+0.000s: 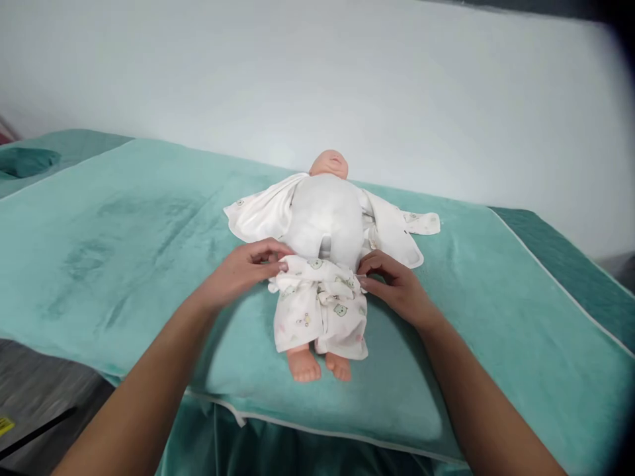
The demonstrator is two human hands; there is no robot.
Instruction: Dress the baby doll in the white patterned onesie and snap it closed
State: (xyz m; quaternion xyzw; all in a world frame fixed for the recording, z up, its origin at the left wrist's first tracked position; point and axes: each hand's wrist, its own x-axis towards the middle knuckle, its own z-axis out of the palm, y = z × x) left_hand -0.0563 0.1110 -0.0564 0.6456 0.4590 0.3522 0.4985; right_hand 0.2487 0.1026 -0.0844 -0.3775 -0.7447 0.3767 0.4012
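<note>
A baby doll (pixel 326 221) lies on its back on a teal towel-covered table (pixel 124 251), head toward the wall, feet toward me. It wears white printed trousers (pixel 320 311) bunched around its legs. An open white printed shirt (pixel 391 228) is spread under its body to both sides. My left hand (pixel 245 268) pinches the trousers' waistband at the doll's left-of-frame hip. My right hand (pixel 394 284) grips the waistband on the other side. Both hands are closed on the cloth.
A white wall (pixel 397 99) runs behind the table. A teal pillow (pixel 24 160) lies at the far left. Darker teal cover (pixel 570 264) shows at the right. The table's front edge (pixel 297 426) is near me, with grey floor (pixel 44 396) at lower left.
</note>
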